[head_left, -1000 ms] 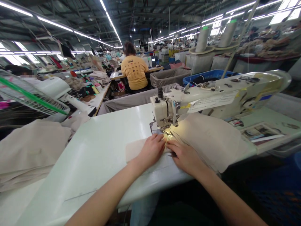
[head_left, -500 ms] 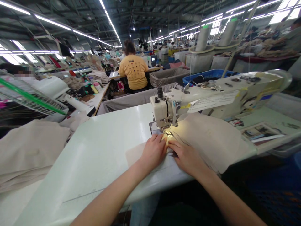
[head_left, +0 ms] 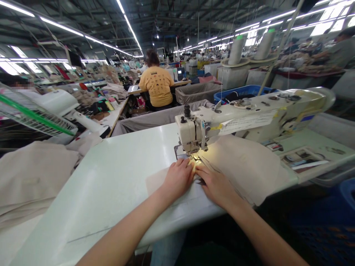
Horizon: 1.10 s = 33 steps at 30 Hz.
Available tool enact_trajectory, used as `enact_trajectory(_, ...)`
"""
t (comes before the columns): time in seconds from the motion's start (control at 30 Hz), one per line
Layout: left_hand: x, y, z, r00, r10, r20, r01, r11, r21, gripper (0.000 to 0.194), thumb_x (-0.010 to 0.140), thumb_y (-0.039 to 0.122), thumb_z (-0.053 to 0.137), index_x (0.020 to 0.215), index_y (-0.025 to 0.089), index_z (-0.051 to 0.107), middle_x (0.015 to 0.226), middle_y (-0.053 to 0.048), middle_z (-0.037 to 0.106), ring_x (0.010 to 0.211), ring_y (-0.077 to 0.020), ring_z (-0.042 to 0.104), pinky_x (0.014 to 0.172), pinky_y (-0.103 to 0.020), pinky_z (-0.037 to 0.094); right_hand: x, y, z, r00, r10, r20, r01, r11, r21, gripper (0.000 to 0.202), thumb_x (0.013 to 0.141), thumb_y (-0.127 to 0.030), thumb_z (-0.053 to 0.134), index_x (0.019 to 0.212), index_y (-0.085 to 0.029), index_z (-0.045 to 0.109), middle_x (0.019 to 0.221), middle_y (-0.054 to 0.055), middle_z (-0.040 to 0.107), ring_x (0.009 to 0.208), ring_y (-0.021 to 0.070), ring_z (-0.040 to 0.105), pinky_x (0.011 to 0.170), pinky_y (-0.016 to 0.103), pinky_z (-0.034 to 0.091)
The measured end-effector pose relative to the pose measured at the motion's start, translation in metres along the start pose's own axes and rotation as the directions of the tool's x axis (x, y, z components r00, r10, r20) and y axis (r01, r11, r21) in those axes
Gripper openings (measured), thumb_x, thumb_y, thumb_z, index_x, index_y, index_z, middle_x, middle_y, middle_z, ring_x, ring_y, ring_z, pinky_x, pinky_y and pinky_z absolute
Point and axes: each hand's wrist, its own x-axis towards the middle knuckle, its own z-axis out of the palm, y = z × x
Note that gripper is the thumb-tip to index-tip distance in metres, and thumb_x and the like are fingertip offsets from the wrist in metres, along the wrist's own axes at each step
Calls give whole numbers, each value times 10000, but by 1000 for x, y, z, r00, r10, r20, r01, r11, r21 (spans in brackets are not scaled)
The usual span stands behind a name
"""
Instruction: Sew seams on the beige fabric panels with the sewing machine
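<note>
Both hands are together at the lit needle area of a white sewing machine [head_left: 188,131]. My left hand [head_left: 179,176] has its fingers curled and pressed on a beige fabric piece [head_left: 246,166] just before the presser foot. Close beside it, my right hand [head_left: 215,184] pinches the fabric edge with thumb and fingers. A small dark metal thing shows beneath the right fingers; its kind cannot be made out. The fabric spreads right under the machine's arm, and a paler flap [head_left: 155,180] lies left of my left hand. The fingertips partly hide the edge at the needle.
The pale green table [head_left: 124,177] extends left. Stacked beige fabric [head_left: 33,173] lies at the far left, below a fan [head_left: 36,114]. A tray of small items [head_left: 302,157] sits right. Thread cones [head_left: 235,51] stand behind the machine. A person in a yellow shirt [head_left: 156,87] sits ahead.
The whole view has shifted slightly, with the machine and hands appearing a little further left. Both hands keep the same hold on the fabric at the needle.
</note>
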Motion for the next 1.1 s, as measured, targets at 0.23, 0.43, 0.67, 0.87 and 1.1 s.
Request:
enact_trajectory(0.23, -10, 4, -1, 995, 93, 42, -93, 996, -4, 160, 988, 223, 503, 1066, 179, 635, 1122, -105, 662, 1076, -275, 590, 899, -430, 540, -6, 1, 0, 1000, -17, -1, 17, 1000, 14, 522, 826, -86, 499, 1320, -190, 634, 1439, 83, 599, 1169, 263, 655, 988, 370, 526)
enact_trajectory(0.43, -30, 9, 1, 980, 199, -1, -198, 975, -96, 253, 979, 234, 491, 1199, 187, 608, 1189, -118, 655, 1154, -273, 593, 960, -438, 548, -15, 5, 1, 999, -35, 9, 35, 999, 8, 553, 817, -67, 506, 1344, -191, 621, 1440, 100, 599, 1182, 248, 648, 999, 359, 514)
enact_trajectory(0.67, -21, -3, 4, 979, 204, -17, -204, 973, -109, 231, 1011, 289, 457, 1110, 184, 638, 1127, -110, 662, 1128, -266, 611, 953, -427, 551, -2, 3, -5, 999, -32, 17, 32, 999, 10, 474, 862, -82, 502, 1303, -203, 628, 1390, 90, 626, 1166, 247, 650, 967, 349, 520)
enact_trajectory(0.87, -7, -16, 4, 982, 191, 0, -190, 978, -82, 246, 1018, 297, 448, 1036, 181, 664, 1090, -100, 665, 1081, -249, 623, 953, -394, 538, 16, 4, -6, 999, -50, -19, 50, 999, 18, 394, 901, -96, 493, 1252, -201, 637, 1351, 83, 635, 1131, 229, 651, 946, 341, 514)
enact_trajectory(1.1, 10, -33, 4, 983, 181, -35, -184, 979, -93, 254, 1012, 293, 455, 1047, 172, 676, 1085, -109, 681, 1091, -251, 632, 951, -387, 539, 29, 5, -3, 999, -33, -32, 33, 999, -25, 346, 941, -135, 478, 1237, -200, 647, 1351, 75, 638, 1069, 235, 672, 871, 336, 522)
